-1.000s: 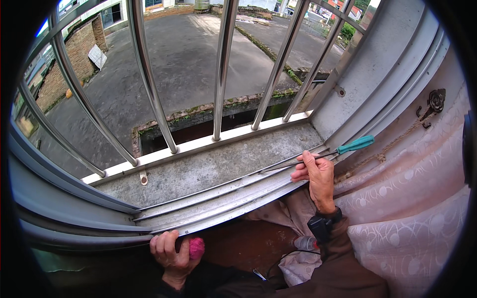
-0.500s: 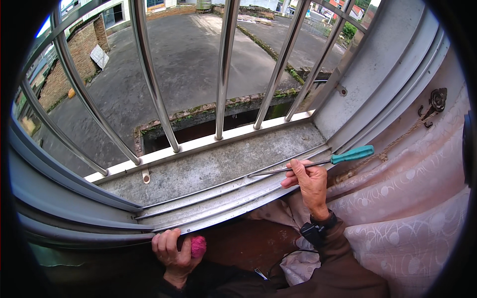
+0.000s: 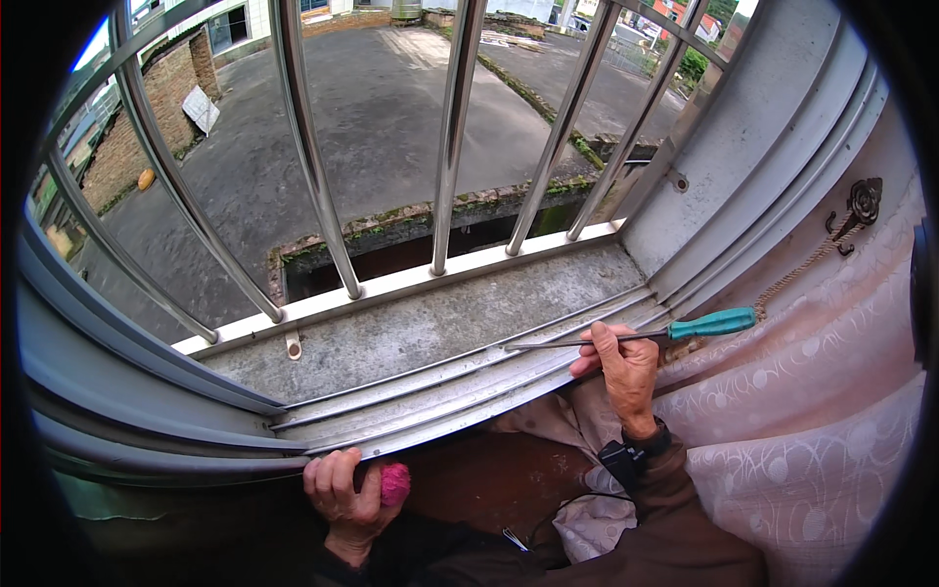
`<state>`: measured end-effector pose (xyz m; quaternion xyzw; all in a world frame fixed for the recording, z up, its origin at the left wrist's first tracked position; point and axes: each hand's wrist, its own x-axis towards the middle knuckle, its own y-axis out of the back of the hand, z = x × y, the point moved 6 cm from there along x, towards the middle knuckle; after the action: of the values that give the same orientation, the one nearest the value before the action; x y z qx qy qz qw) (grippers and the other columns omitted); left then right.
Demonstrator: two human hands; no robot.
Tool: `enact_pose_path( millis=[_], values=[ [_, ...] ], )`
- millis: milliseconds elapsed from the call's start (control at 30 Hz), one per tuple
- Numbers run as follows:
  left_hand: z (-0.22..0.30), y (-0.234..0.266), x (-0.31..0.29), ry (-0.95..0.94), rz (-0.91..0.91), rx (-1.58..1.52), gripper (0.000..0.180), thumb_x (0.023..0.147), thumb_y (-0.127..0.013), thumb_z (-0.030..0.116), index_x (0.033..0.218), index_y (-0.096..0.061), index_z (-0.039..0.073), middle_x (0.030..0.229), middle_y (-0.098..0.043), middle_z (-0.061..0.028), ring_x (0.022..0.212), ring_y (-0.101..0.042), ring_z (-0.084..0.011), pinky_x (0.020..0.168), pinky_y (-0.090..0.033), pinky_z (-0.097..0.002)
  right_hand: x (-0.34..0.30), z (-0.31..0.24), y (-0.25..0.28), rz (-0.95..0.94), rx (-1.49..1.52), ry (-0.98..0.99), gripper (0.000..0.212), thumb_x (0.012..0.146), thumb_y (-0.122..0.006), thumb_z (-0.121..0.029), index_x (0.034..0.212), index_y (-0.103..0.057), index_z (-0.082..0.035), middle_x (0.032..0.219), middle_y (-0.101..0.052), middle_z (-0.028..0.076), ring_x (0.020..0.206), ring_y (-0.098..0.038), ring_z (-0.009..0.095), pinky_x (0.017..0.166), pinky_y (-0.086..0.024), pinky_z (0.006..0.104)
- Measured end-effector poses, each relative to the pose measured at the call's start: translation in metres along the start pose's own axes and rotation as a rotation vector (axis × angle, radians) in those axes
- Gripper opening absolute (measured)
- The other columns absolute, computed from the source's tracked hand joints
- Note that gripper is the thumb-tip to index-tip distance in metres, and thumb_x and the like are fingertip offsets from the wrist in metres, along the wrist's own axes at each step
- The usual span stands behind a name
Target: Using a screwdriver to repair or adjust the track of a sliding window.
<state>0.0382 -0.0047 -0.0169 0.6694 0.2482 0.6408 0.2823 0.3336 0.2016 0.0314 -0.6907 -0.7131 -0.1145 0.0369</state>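
Note:
My right hand (image 3: pixel 627 374) grips a screwdriver (image 3: pixel 711 324) by its long dark shaft, with the teal handle sticking out to the right. The tip points left and lies at the grooves of the metal window track (image 3: pixel 430 396). Down at the near left corner of the track, my left hand (image 3: pixel 344 499) is closed around a pink scrubbing ball (image 3: pixel 394 483), with its fingers against the frame edge. Part of the ball is hidden by the palm and thumb.
Steel window bars (image 3: pixel 447 147) stand beyond the stained concrete sill (image 3: pixel 421 318). A pale pink curtain (image 3: pixel 792 450) hangs at the right, beside a twisted cord (image 3: pixel 797 274) on a dark wall hook (image 3: pixel 863 202). The sliding window frame (image 3: pixel 147 382) curves along the left.
My right hand and the screwdriver have shifted slightly to the right along the track. My left hand keeps its place at the frame corner, still holding the pink ball.

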Motion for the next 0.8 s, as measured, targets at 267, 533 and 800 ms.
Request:
enact_pose_path(
  millis=[267,533,800],
  values=[
    [0.0,0.0,0.0,0.003,0.0,-0.003,0.026,0.087,-0.069,0.038,0.082,-0.071,0.013,0.115,-0.057,-0.0093,0.111,-0.053,-0.0285,0.096,-0.044,-0.0483,-0.006,0.0,-0.014,-0.115,0.034,0.165,0.02,0.102,-0.063,-0.014,0.098,-0.07,0.005,0.076,-0.069,0.008,0.067,-0.072,0.016,0.061,-0.056,0.0251],
    [0.0,0.0,-0.001,-0.003,-0.004,0.006,0.027,0.087,-0.069,0.04,0.083,-0.072,0.013,0.115,-0.057,-0.0095,0.111,-0.053,-0.0288,0.097,-0.044,-0.0488,-0.019,0.003,-0.014,-0.073,-0.064,0.305,0.016,0.101,-0.065,-0.011,0.096,-0.071,0.004,0.077,-0.071,0.009,0.067,-0.071,0.014,0.061,-0.055,0.0245],
    [0.0,-0.001,0.0,-0.006,-0.01,0.012,0.028,0.087,-0.07,0.041,0.082,-0.071,0.014,0.115,-0.057,-0.0097,0.112,-0.053,-0.0291,0.098,-0.043,-0.0492,-0.021,0.003,-0.018,-0.09,-0.037,0.353,0.014,0.099,-0.067,-0.009,0.099,-0.071,0.004,0.082,-0.071,0.01,0.068,-0.07,0.014,0.064,-0.055,0.0246]
  ],
)
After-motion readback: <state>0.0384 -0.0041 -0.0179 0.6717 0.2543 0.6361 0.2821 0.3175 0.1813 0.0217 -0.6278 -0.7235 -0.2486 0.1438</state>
